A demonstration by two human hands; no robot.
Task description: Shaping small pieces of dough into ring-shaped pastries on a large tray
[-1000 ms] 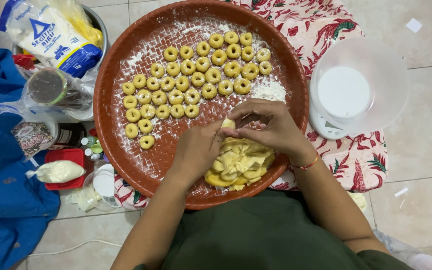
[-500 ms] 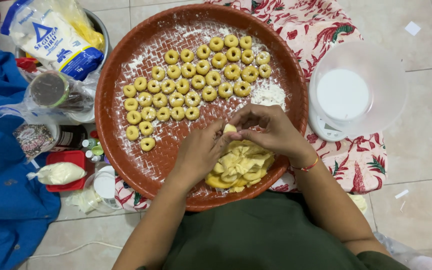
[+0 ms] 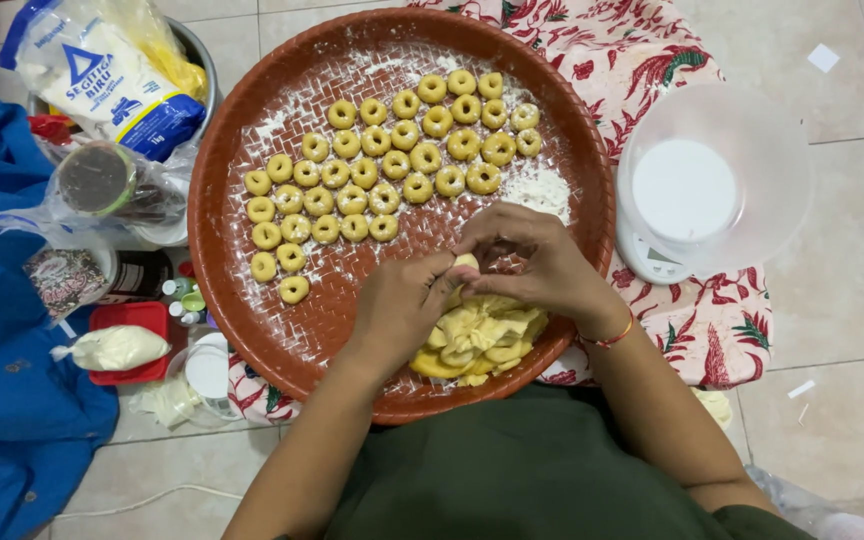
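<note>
Over the near half of the round brown woven tray (image 3: 242,300), the person's two hands are meeting, fingertips together. The left hand (image 3: 399,305) and the right hand (image 3: 532,262) are both pinching a small piece of pale dough (image 3: 465,264) between them, fingers closed on it. Just beneath, a heap of yellow dough (image 3: 477,340) is lying on the tray's near edge, touching the hands. Farther across the floured tray, rows of small dough rings (image 3: 392,165) are sitting side by side, well apart from the hands. Off to the right, a white kitchen scale (image 3: 687,195) under a clear bowl is standing on a red patterned cloth (image 3: 722,320). Far left, a flour bag (image 3: 102,70) is resting in a metal bowl, with a blue cloth (image 3: 2,420) spreading nearer.
</note>
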